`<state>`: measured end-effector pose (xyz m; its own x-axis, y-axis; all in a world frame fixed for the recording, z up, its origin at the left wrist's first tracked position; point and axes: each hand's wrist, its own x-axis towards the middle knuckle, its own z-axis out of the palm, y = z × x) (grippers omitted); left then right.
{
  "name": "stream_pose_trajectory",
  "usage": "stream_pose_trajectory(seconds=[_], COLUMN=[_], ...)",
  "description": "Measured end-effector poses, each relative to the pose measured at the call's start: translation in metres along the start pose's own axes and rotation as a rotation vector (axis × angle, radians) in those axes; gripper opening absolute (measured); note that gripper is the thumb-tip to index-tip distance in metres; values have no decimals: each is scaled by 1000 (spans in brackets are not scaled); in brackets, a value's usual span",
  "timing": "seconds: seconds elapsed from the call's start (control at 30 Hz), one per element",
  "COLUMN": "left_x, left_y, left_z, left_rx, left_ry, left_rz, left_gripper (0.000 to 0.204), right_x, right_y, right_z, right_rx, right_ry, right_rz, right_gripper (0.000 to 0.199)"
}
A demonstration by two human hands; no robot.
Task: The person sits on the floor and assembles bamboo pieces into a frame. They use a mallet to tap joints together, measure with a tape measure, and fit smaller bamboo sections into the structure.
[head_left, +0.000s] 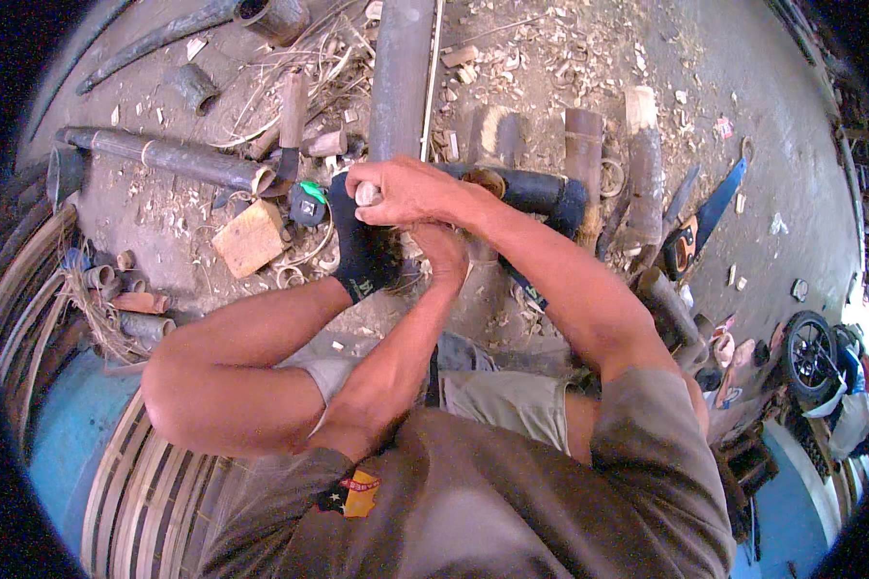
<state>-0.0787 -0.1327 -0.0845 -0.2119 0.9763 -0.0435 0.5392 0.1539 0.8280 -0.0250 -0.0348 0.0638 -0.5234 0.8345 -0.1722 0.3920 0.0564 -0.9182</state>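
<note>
My right hand (404, 191) is closed around a rod-like handle, whose pale round end (368, 194) shows between thumb and fingers. The rest of what it holds is hidden. Under the right wrist is my left hand (442, 249), its fingers out of sight below the right forearm. A long grey bamboo pole (402, 77) with a pale strip along its right edge runs from the top of the view down to my hands. My left foot (365, 236), in a black sock, sits beside the right hand. A dark cylindrical piece (531, 190) lies crosswise to the right.
Left of the feet are a green-and-black tape measure (308, 204), a wooden block (251, 238) and a dark bamboo length (179, 159). To the right lie bamboo pieces (644, 164) and a blue-bladed handsaw (710, 217). Shavings cover the floor; a wheel (810, 357) stands far right.
</note>
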Motion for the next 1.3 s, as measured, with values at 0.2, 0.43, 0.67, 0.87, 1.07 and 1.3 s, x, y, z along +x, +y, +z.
stream_pose_trajectory(seconds=[0.2, 0.43, 0.67, 0.87, 1.07, 1.3], left_x=[70, 85, 90, 90, 91, 71], left_y=[155, 137, 127, 153, 146, 136], left_z=[-34, -5, 17, 7, 18, 36], left_rx=[-704, -872, -705, -413, -308, -245], left_ry=[-488, -566, -719, -896, -1147, -1309], left_rz=[-412, -591, -570, -241, -88, 229], left_gripper=[70, 76, 86, 89, 91, 96], right_x=[17, 42, 11, -38, -77, -127], right_y=[49, 86, 98, 98, 80, 83], right_z=[-96, -100, -109, -115, -107, -81], right_rx=[520, 504, 616, 756, 916, 757], right_ry=[377, 147, 486, 791, 1036, 1332], right_rz=[296, 353, 435, 417, 399, 318], right_gripper=[35, 32, 28, 30, 36, 29])
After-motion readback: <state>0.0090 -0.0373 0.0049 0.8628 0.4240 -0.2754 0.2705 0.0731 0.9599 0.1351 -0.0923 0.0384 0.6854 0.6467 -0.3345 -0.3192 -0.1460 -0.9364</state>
